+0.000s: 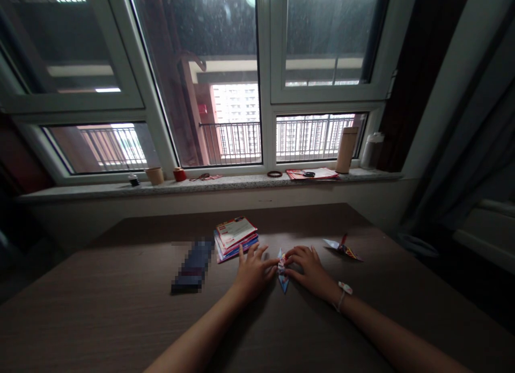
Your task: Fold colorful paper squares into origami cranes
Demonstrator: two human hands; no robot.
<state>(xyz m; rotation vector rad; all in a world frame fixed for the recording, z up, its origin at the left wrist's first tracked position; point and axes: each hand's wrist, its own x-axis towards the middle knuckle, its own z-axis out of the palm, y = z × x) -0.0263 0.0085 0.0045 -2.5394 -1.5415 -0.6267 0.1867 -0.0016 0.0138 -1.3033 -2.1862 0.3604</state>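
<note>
A narrow piece of folded paper (284, 283), pointed at both ends with a printed pattern, lies on the table between my hands. My left hand (252, 272) reaches it from the left, index finger and thumb at its edge, the other fingers raised and loosely spread. From the right, my right hand (309, 271) has its fingertips and thumb on the same paper. Part of its middle is hidden under the fingers. Beyond my right hand rests a folded paper figure (343, 248) with pointed wings and a red upright tip.
A stack of printed paper sheets (236, 234) sits just past my left hand. Left of it is a dark pixelated object (193, 267) on the brown table (100, 298). The windowsill holds a cup (154, 175), red paper with scissors (309, 174) and a tall cylinder (346, 150).
</note>
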